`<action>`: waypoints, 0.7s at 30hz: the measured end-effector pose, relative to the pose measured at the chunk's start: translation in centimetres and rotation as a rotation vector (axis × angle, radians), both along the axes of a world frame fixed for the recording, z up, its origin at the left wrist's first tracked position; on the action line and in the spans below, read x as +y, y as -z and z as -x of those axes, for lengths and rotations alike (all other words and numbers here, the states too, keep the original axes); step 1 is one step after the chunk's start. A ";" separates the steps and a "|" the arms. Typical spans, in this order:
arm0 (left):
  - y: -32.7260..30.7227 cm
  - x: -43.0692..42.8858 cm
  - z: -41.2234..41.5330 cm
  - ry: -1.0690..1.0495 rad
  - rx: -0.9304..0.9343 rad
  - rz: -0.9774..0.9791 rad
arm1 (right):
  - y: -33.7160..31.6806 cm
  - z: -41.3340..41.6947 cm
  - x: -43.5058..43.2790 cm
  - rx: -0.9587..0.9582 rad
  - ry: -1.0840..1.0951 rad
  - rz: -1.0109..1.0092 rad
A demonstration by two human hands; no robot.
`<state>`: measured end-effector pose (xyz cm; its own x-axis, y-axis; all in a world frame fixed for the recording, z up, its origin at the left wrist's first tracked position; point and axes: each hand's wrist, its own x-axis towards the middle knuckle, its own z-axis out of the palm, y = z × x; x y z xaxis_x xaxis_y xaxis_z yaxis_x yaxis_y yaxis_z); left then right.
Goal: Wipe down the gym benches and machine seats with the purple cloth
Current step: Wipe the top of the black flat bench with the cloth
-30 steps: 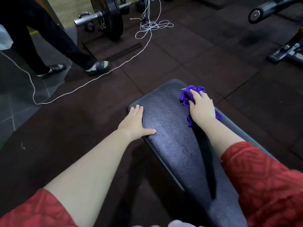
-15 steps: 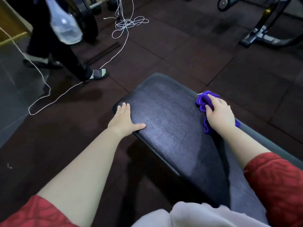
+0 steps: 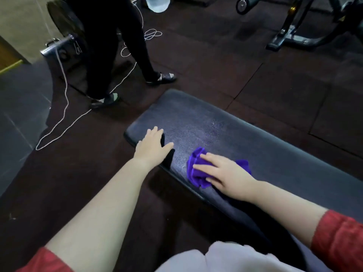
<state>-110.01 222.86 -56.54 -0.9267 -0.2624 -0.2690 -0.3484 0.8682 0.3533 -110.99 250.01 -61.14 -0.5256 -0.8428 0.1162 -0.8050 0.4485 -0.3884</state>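
A black padded gym bench (image 3: 255, 146) runs from the middle of the view to the lower right. The crumpled purple cloth (image 3: 196, 171) lies on the pad near its left edge, pressed down under my right hand (image 3: 225, 175), whose fingers lie spread over it. My left hand (image 3: 152, 147) rests flat on the bench's rounded end, fingers together and thumb out, holding nothing. Both forearms come in from the bottom with red sleeves.
A person in black trousers and sandals (image 3: 117, 55) stands just beyond the bench end, carrying a clear bag (image 3: 158, 3). A white cord (image 3: 64, 107) trails over the dark rubber floor. A barbell with a plate (image 3: 59, 50) lies far left; a machine frame (image 3: 294, 34) stands far right.
My right hand has slid the cloth from the bench's far right edge across to its near left side. The person has walked closer to the bench end. My left hand stays put.
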 end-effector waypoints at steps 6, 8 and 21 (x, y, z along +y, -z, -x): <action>0.1 3.1 -1.5 0.101 0.017 -0.025 | -0.4 3.0 4.8 0.048 -0.052 -0.056; 0.5 4.2 -2.1 0.127 0.019 -0.007 | 0.0 5.7 6.7 0.051 0.162 -0.018; 2.5 12.1 -7.6 0.061 0.158 -0.038 | 0.2 2.2 8.8 -0.014 0.321 -0.014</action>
